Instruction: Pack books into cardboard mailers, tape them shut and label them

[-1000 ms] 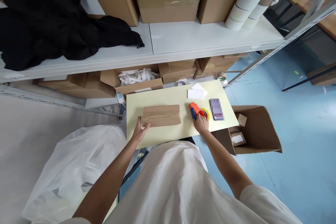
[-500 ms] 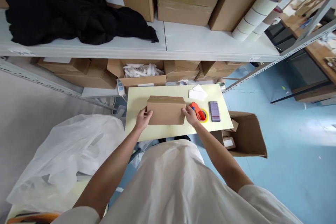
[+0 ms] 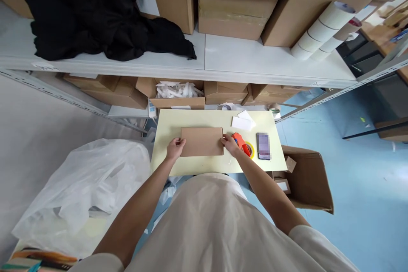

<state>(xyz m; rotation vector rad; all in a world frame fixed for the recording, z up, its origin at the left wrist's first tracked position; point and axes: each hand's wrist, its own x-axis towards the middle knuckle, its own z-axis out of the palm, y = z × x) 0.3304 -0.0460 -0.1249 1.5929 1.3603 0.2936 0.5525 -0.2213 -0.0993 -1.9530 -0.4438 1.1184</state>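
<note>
Box [image 3: 202, 142]: held flat at the tabletop [image 3: 168, 123]
Left hand [image 3: 175, 149]: box's left end gripped by fingers
Right hand [image 3: 230, 144]: right end gripped by fingers
Dispenser [image 3: 242, 145]: seen beside right hand
Phone [image 3: 263, 145]: laid farther right

A packing room was suggested by boxes [image 3: 234, 12] on shelving [image 3: 248, 61] across the top and a tape dispenser [image 3: 241, 144] right of centre.

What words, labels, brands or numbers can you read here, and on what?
No text is readable.
Shelf edge: marks near both ends, too small and blurred.
Phone: screen pixelated, unreadable.
Held box: no writing visible on its upper face.
</note>
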